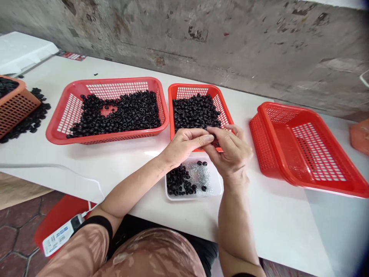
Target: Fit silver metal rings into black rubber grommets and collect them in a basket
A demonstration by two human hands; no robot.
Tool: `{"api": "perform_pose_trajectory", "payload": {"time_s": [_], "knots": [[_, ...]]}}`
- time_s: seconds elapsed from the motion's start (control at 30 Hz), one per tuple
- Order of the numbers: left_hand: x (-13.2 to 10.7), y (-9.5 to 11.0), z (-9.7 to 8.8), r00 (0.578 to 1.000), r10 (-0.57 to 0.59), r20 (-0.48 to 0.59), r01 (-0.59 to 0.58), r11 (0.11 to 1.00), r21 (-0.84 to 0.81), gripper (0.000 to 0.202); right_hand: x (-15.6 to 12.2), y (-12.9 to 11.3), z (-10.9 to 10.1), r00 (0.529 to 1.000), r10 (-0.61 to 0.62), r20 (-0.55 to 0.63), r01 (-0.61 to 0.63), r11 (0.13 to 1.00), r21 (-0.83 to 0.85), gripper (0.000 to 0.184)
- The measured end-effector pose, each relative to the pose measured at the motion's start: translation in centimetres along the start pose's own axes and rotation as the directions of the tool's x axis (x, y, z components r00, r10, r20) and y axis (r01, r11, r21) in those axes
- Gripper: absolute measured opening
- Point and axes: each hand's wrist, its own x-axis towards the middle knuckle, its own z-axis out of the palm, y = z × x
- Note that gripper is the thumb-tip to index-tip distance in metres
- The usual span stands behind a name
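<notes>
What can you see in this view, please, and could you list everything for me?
wide basket: one, red, left of centre, full of black beads
narrow basket: one, red, centre, full of black beads
third basket: one, red, right
orange basket: one, orange, left edge, holding black beads
loose beads: many, black, on the table beside the orange basket
clear tub: one, clear, in front of the narrow basket, holding black beads
table: one, white, under all these
wall: one, grey, behind the table
left hand: one, over the narrow basket's front edge
right hand: one, fingers meeting the left hand's
</notes>
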Motion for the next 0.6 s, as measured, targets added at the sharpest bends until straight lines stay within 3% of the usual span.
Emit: {"api": "perform_pose_trajectory", "payload": {"time_s": [0.1,0.23,0.43,0.5,0.6], "knots": [[0.0,-0.1,0.0,0.999,-0.031,0.029,0.031,1.0,-0.001,0.037,0.0,-0.1,0.2,0.999,0.014,-0.048,-0.015,1.0,-0.012,0.028],[0.3,-0.7,-0.7,0.985,-0.157,0.074,0.163,0.984,-0.076,0.046,0.1,-0.4,0.3,0.993,0.031,-0.112,-0.028,0.999,0.029,0.027],[0.6,-0.9,-1.7,0.939,-0.266,0.22,0.314,0.923,-0.223,0.036,0.1,-0.2,-0.3,0.999,0.042,-0.032,-0.039,0.997,0.068,0.028],[0.5,-0.7,-1.6,0.94,-0.267,0.21,0.313,0.922,-0.226,0.036,0.1,-0.1,-0.6,0.999,0.037,0.002,-0.037,0.999,0.04,0.026],[0.3,-0.2,-1.2,0.972,-0.215,0.098,0.229,0.957,-0.18,0.034,0.3,0.1,-0.8,1.0,-0.013,0.026,0.013,0.999,-0.032,0.025]]}}
